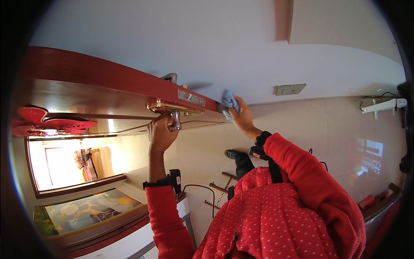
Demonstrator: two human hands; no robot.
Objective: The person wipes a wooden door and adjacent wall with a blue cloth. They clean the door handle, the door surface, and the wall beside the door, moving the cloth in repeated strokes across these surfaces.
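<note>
A reddish-brown wooden door (129,92) stands open, its narrow edge facing up in the view. My left hand (162,131) is closed around the metal lever handle (175,120) on the door's near face. In my right hand (242,117) is a light blue cloth (230,101), bunched and pressed against the door's edge beyond the metal lock plate (191,97). The handle of the far face (170,77) sticks out behind the door. Red paper-like decorations (55,124) hang on the near face at the left.
A pale wall with a socket plate (290,89) rises behind the door. Below my arms are a small folding stool (220,194) and a black cable (212,191). A framed picture (93,212) is at the lower left, a white appliance or bracket (381,106) at the right.
</note>
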